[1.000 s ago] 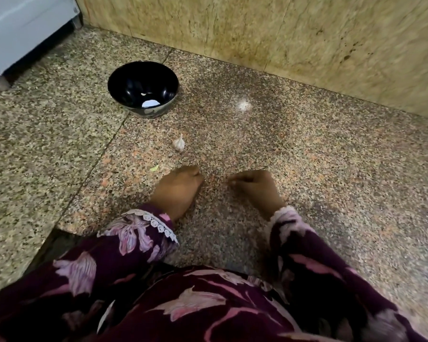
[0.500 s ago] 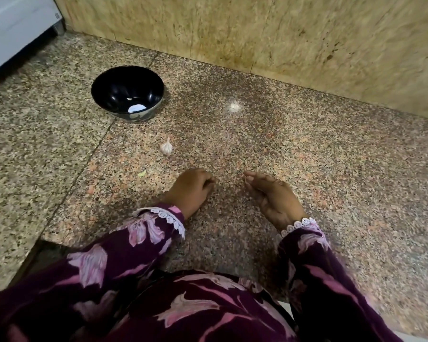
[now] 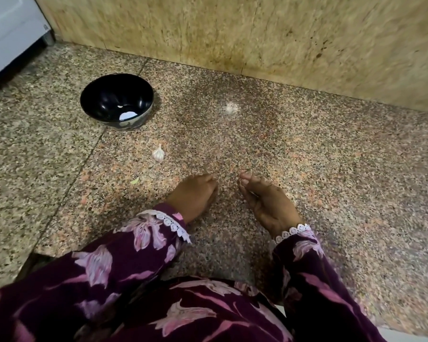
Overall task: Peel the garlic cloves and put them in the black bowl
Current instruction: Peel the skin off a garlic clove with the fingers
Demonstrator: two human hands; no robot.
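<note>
Two hands on the counter, left point(image 3: 194, 193) clenched, right point(image 3: 262, 196) relaxed, garlic point(image 3: 158, 153) beyond left, bowl point(image 3: 94, 95) farther.

Speckled granite counter point(image 3: 331, 169) in brown, grey and pink, with a dark seam point(image 3: 84, 164) running across its left part. Behind the counter, a mottled yellow-tan stone wall point(image 3: 232, 28), stained brown. At the wall's left end, a white appliance point(image 3: 8, 33). Dim, soft light.
</note>
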